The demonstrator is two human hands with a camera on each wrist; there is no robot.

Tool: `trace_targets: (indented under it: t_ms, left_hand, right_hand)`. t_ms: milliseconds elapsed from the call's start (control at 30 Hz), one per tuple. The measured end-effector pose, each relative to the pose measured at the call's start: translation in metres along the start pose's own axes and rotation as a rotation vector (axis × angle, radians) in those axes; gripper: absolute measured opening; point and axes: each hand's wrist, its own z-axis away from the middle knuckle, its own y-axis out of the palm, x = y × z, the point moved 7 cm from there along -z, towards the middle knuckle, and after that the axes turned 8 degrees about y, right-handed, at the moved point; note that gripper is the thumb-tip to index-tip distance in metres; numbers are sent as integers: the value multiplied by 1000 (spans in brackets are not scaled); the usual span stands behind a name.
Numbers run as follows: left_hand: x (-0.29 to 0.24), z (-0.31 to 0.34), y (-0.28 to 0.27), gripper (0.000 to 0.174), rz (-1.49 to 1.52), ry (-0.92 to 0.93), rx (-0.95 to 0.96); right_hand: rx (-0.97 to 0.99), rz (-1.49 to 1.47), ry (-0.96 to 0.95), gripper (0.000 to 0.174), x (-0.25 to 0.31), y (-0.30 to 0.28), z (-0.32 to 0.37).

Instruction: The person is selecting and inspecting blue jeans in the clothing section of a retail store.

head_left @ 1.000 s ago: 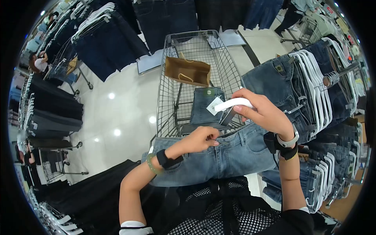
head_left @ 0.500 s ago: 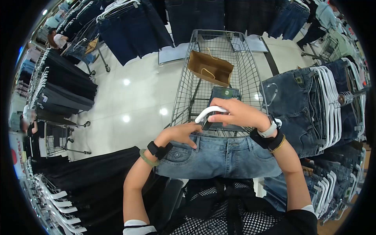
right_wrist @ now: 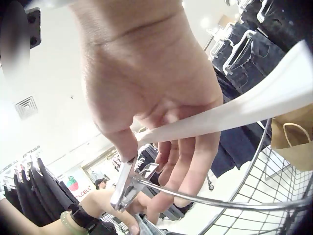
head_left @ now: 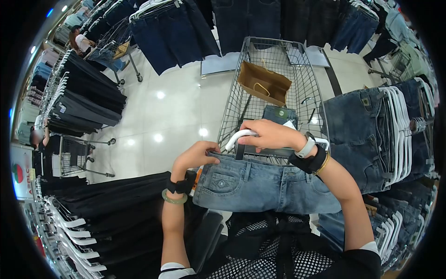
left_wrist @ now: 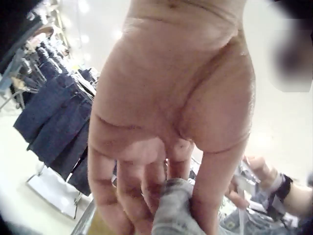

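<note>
The faded blue jeans [head_left: 260, 183] are at the near end of the wire shopping cart [head_left: 275, 40], just in front of the person's torso, waistband toward the cart and front pockets facing up. The person's left grip [head_left: 193, 156] pinches the waistband's left corner, a fold of denim caught between thumb and fingers. The right grip [head_left: 274, 135] is curled round the white arm of a clip hanger [head_left: 233, 138], the thumb beside its metal clip [right_wrist: 128, 187]; whether that clip bites any cloth cannot be made out. Farther in, a folded pair of jeans [head_left: 280, 114] and a brown paper bag [head_left: 265, 83] sit in the cart. The denim should handle as a limp, moderately heavy cloth, not slippery and hardly fragile: it will likely sag and fold wherever it is unsupported, so the thick, sewn waistband is the surest hold, best taken near both ends to keep it straight. The hanger looks light and stiff, probably smooth plastic, so it may twist if held at only one point; its arm close to the clip seems a good place for fingers, leaving the thumb near enough to work the clip's lever.
</note>
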Motion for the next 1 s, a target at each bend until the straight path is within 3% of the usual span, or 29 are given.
trace_targets:
  t_ms: [200,267,300,800,1000]
  left_hand:
    - [-13,26,-5,21,234,47,-187]
    - [-17,31,-3,20,269,47,-242]
    - [-16,33,-4,18,289,42,-270]
    - [-39,37,-11,15,248,124,-322]
    - [-32,42,-6,13,283,-13,-348]
  right_hand:
    - [-59,107,68,39,9,8,-15]
    - [-310,290,-123,35,11,8,-17]
    - [-342,282,-65,30,19,9,-11]
    - [-327,343,-57,24,34,24,-2]
    - [-371,373,-44,27,41,39,1]
